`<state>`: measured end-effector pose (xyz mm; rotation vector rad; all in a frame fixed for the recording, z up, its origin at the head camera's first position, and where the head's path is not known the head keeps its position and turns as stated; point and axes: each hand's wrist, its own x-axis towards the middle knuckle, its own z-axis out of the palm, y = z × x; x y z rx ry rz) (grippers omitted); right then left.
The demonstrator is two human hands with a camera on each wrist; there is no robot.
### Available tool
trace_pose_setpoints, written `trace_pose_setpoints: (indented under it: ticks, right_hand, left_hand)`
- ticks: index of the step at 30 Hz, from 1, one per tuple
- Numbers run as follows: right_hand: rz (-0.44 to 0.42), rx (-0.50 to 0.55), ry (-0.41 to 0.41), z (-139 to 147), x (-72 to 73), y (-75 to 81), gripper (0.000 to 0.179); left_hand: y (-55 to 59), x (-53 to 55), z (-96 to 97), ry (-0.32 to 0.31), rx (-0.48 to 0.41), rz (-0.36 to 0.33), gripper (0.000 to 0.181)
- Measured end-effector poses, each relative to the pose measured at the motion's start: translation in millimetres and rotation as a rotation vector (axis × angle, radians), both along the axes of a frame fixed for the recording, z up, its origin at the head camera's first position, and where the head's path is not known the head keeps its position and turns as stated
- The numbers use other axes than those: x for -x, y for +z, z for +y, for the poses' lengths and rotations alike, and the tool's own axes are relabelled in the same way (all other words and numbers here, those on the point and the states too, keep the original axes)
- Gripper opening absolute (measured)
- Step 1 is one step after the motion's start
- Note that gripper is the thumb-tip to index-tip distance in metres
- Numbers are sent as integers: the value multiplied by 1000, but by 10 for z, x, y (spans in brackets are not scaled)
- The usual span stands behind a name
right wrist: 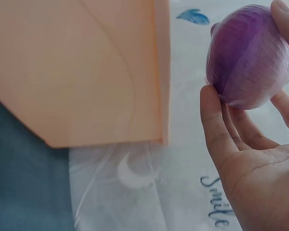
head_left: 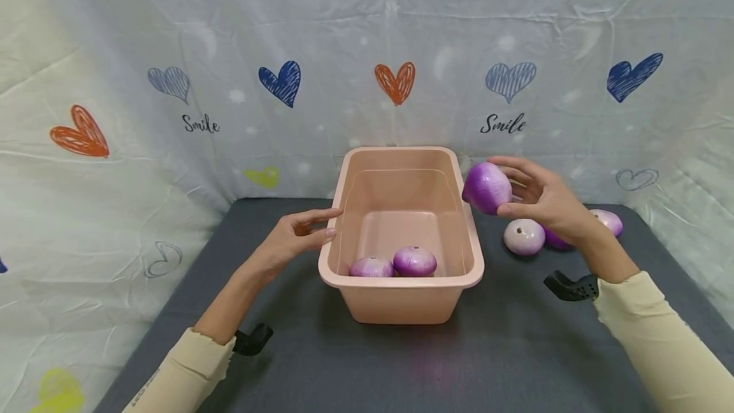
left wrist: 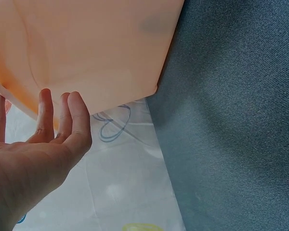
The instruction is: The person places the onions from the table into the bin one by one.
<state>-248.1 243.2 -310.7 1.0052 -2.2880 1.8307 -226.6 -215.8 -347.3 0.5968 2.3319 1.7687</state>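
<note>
A purple onion [head_left: 487, 188] is gripped between the fingers and thumb of my right hand [head_left: 541, 202], just above the right rim of a peach plastic tub [head_left: 401, 301]. In the right wrist view the same onion [right wrist: 250, 57] sits at the fingertips, beside the tub's outer wall [right wrist: 77, 72]. My left hand [head_left: 292, 234] is at the tub's left rim, its fingers loosely bent. From the left wrist view, the left hand [left wrist: 43, 149] has its fingertips right by the outer wall. Two onions, one left [head_left: 372, 267] and one right [head_left: 415, 262], lie inside the tub's near end.
On the dark cloth-covered table [head_left: 367, 368], a pale onion [head_left: 524, 237] and others lie right of the tub, partly behind my right hand and wrist. A white curtain [head_left: 344, 30] printed with hearts stands behind the table. Black straps [head_left: 252, 340] circle both wrists.
</note>
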Motion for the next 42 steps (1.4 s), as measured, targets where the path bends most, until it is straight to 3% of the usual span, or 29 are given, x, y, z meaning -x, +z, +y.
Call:
trace_pose_setpoints:
  ticks: [12, 23, 33, 42]
  right_hand:
    - [-36, 34, 138, -373, 73, 59, 73]
    - [-61, 48, 213, -599, 126, 60, 72]
    - [-79, 75, 218, -544, 100, 16, 62]
    - [-61, 47, 136, -332, 51, -54, 47]
  left_hand:
    - [-17, 10, 21, 4, -1, -5, 51]
    - [-20, 11, 35, 6, -6, -8, 51]
    - [-7, -11, 32, 17, -9, -12, 51]
    - [-5, -25, 4, 27, 2, -12, 50]
